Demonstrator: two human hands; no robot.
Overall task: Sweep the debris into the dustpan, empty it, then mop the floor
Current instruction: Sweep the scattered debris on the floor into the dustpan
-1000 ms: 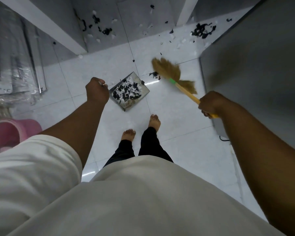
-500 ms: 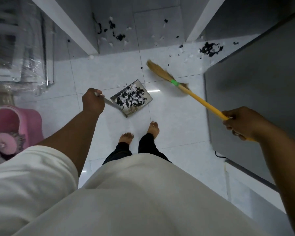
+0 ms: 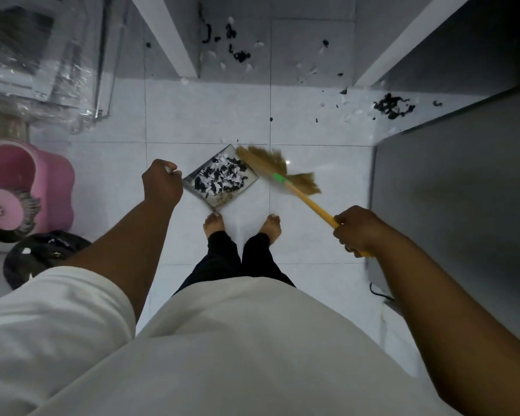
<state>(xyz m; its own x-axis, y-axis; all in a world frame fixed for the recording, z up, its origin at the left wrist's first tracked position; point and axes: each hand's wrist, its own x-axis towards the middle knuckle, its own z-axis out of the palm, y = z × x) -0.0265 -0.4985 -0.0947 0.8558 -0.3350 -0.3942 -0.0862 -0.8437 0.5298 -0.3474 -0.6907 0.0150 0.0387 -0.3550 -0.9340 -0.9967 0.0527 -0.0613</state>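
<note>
Left hand (image 3: 162, 184) gripped dustpan (image 3: 221, 181) handle; right hand (image 3: 357, 231) gripped broom (image 3: 282, 172) handle, bristles at dustpan's edge.

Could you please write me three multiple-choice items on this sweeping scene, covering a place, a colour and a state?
1. Where does the pink bucket stand? A. At the person's left. B. At the person's right. C. Straight ahead.
2. What colour is the band on the broom? A. Red. B. Green. C. Blue.
3. What state is the dustpan in? A. Empty. B. Upside down. C. Holding black and white scraps.
Answers: 1 A: it sits at the view's left edge. 2 B: green shows where the bristles meet the yellow handle. 3 C: scraps cover its floor.
</note>
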